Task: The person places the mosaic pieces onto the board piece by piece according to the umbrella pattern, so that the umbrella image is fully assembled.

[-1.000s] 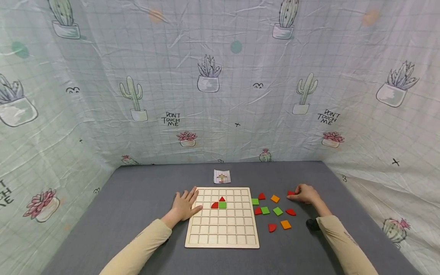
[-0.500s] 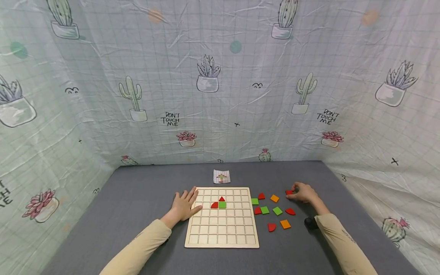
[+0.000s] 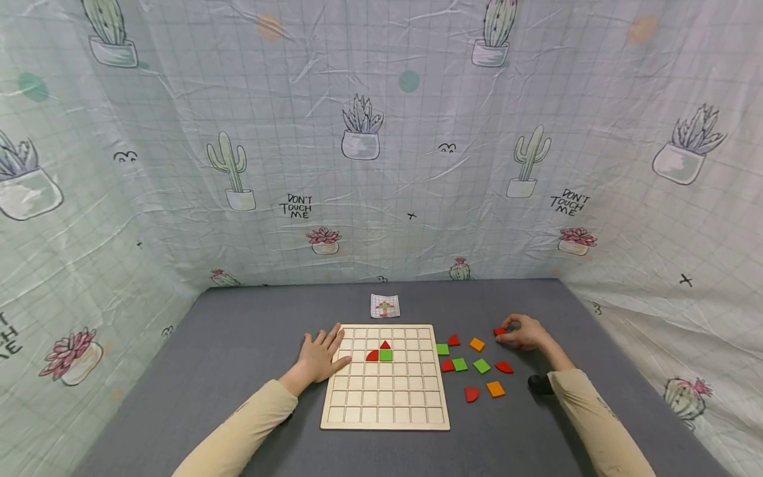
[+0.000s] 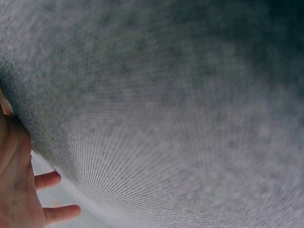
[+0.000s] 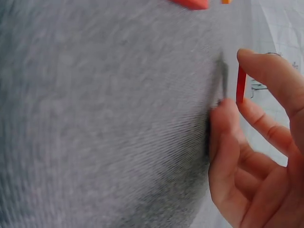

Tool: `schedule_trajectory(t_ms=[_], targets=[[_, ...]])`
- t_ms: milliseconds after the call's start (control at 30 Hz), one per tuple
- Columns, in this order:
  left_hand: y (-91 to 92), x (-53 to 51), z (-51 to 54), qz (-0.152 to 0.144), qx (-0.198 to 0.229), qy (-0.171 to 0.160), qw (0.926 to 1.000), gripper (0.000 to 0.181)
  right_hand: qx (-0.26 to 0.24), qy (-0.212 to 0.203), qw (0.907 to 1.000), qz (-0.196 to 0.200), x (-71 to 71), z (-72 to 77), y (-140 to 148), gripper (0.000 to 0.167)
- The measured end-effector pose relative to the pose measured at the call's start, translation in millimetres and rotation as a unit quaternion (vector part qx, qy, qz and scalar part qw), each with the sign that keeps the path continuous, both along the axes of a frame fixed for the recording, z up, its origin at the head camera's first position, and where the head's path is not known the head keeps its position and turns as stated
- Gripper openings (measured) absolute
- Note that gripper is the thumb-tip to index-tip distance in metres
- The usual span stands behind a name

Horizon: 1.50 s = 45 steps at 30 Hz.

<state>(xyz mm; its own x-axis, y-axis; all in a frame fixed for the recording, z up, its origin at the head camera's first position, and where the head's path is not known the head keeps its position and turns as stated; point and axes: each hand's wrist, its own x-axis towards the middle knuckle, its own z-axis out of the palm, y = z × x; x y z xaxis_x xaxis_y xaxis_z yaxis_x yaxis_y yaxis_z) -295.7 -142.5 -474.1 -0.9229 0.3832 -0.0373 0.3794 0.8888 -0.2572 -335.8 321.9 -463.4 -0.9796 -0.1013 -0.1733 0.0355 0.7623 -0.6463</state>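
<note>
Between the thumb and a finger of my right hand (image 3: 526, 333) a red tile (image 3: 499, 331) is pinched. In the right wrist view this tile (image 5: 241, 85) shows edge-on, a little off the grey cloth, so its full outline is hidden. My left hand (image 3: 318, 358) rests with spread fingers on the left edge of a wooden grid board (image 3: 393, 399). On the board a green square (image 3: 386, 356) has a red triangle (image 3: 385, 344) above it and a red quarter circle (image 3: 372, 356) to its left. Two left fingers (image 4: 61, 213) show in the left wrist view.
Right of the board lie loose tiles: green squares (image 3: 481, 366), orange squares (image 3: 496, 389) and red rounded pieces (image 3: 472, 395). One green square (image 3: 442, 349) touches or nearly touches the board's right edge. Behind the board lies a small picture card (image 3: 385, 306). Patterned cloth (image 3: 411, 245) walls the table.
My right hand has shifted slightly left and away from me with the red tile in its pinch, and more of the tile shows. The left hand and the board have stayed put.
</note>
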Motion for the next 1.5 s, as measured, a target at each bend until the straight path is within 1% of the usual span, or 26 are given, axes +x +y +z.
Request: schedule_trajectory(t_ms=[67,100,167,200,300,367,433,533,767,933,1033,1167,1267,1333,1500], targets=[[0.1,-0.8,0.1,0.0,-0.003,0.001,1.0,0.068,-0.026,-0.011,0.9995,0.011,0.2,2.7,1,0.042],[0.2,-1.2,0.2,0.001,-0.006,-0.001,1.0,0.068,-0.039,-0.012,0.9988,0.026,0.7,4.0,1,0.043],[0.3,-1.5,0.6,0.002,-0.006,-0.002,1.0,0.068,-0.05,-0.015,0.9978,0.042,1.7,6.7,1,0.046],[0.2,-1.4,0.7,0.001,-0.003,-0.001,1.0,0.068,-0.051,-0.013,0.9973,0.051,2.0,7.5,1,0.047],[-0.1,-1.0,0.9,0.001,0.001,-0.002,1.0,0.068,-0.055,-0.014,0.9973,0.048,2.9,9.0,-4,0.045],[0.0,-0.1,0.9,0.001,0.005,-0.003,1.0,0.067,-0.05,-0.016,0.998,0.035,3.6,9.6,-9,0.043],[0.2,0.2,0.2,0.001,0.006,-0.004,1.0,0.067,-0.047,-0.014,0.9981,0.037,4.9,10.1,-14,0.04],[0.3,-0.2,-1.6,0.002,0.005,-0.003,1.0,0.068,-0.042,-0.006,0.9978,0.052,7.2,11.5,-22,0.039],[-0.2,-1.8,-4.2,0.002,-0.003,0.0,1.0,0.069,-0.048,0.006,0.9955,0.082,9.1,11.6,-41,0.035],[0.3,-0.8,-3.6,0.002,0.002,0.001,1.0,0.068,-0.059,0.019,0.9907,0.121,11.7,13.7,-53,0.034],[0.5,0.4,-1.7,0.006,0.003,-0.005,1.0,0.068,-0.06,0.026,0.9876,0.142,13.9,16.3,-60,0.034],[0.8,0.9,-0.6,0.009,0.004,-0.01,0.9999,0.068,-0.064,0.024,0.9854,0.156,17.8,18.1,-70,0.035],[0.3,-1.8,-2.7,0.008,0.004,-0.011,0.9999,0.068,-0.065,0.022,0.9845,0.162,20.6,18.4,-78,0.035],[-0.5,-4.7,-5.8,0.01,-0.012,-0.014,0.9998,0.07,-0.066,0.023,0.9833,0.168,22.4,18.3,-84,0.035],[-4.8,-13.1,-19.2,0.003,-0.037,0.005,0.9993,0.073,-0.065,0.027,0.9784,0.194,26.4,18.2,-100,0.033]])
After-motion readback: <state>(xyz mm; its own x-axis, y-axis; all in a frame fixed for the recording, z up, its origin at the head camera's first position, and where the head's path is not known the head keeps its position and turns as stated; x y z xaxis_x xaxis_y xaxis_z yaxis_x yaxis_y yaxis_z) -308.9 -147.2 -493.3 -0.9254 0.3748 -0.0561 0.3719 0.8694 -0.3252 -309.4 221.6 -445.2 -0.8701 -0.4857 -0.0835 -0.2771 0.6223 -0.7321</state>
